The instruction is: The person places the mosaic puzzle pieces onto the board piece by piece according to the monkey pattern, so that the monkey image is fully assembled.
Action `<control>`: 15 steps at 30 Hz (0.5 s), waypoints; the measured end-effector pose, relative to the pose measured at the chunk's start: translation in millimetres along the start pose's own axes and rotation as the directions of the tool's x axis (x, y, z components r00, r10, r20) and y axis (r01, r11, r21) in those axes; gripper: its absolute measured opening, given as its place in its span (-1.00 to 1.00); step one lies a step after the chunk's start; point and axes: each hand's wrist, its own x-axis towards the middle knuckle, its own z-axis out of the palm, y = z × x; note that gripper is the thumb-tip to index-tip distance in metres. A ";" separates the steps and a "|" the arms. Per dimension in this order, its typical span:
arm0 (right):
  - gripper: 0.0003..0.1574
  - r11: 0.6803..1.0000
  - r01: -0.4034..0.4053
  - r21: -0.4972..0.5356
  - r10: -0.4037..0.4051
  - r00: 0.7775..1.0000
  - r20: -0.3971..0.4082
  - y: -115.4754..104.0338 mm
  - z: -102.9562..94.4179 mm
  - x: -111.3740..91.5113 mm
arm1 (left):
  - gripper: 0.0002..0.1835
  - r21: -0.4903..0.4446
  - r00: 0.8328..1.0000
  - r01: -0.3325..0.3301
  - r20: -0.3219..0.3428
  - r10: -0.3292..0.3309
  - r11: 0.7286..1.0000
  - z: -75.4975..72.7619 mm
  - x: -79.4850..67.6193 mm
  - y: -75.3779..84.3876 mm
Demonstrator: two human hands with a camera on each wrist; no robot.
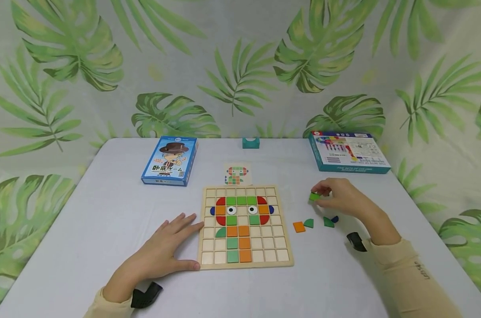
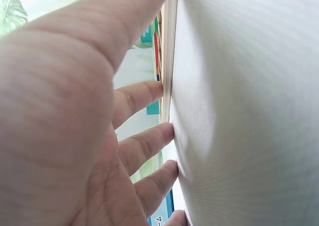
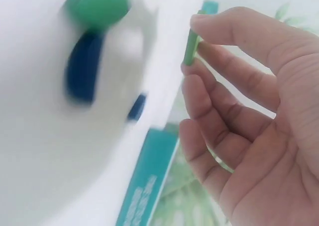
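My right hand pinches a light green square tile between thumb and fingertips, right of the board. In the right wrist view the green tile shows edge-on. My left hand lies with spread, straight fingers at the left side of the wooden grid board, thumb and index finger at its edge. Coloured pieces fill part of the grid: two eye tiles, green squares along the top, red quarter-rounds, blue half-rounds, and a column of orange squares beside teal-green ones.
Loose pieces lie right of the board: an orange square, a green quarter-round, another green quarter-round and a blue piece. Behind the board are a pattern card, a blue box, a teal block and a flat teal-edged box.
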 end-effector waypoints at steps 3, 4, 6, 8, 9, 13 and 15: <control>-0.62 0.999 0.038 0.000 -0.038 0.999 -0.015 -16.7 5.7 2.6 | 0.08 -0.001 1.000 0.000 0.000 0.000 1.000 0.0 -0.4 -0.4; -0.63 0.999 0.052 -0.001 -0.052 0.998 -0.019 -22.5 7.6 3.4 | 0.07 -0.002 1.000 -0.001 -0.001 0.001 1.000 -0.1 -0.5 -0.6; -0.64 0.997 0.080 0.000 -0.080 0.997 -0.019 -34.8 12.5 4.8 | 0.07 -0.002 1.000 -0.004 -0.004 0.004 1.000 -0.3 -0.7 -0.7; -0.64 0.994 0.106 0.008 -0.106 0.994 -0.009 -47.8 18.4 6.1 | 0.07 -0.003 1.000 -0.008 -0.006 0.008 1.000 -0.6 -1.0 -0.6; -0.64 0.992 0.124 0.012 -0.124 0.992 -0.003 -54.5 21.6 6.5 | 0.07 -0.003 1.000 -0.011 -0.007 0.011 1.000 -0.8 -1.2 -0.5; -0.66 0.977 0.210 0.030 -0.211 0.978 0.007 -79.8 35.2 8.8 | 0.06 -0.012 1.000 -0.017 -0.009 0.017 1.000 -1.4 -2.0 -0.9; -0.67 0.966 0.255 0.035 -0.256 0.967 0.010 -91.8 41.7 10.0 | 0.06 -0.012 1.000 -0.018 -0.010 0.018 1.000 -1.5 -2.1 -1.3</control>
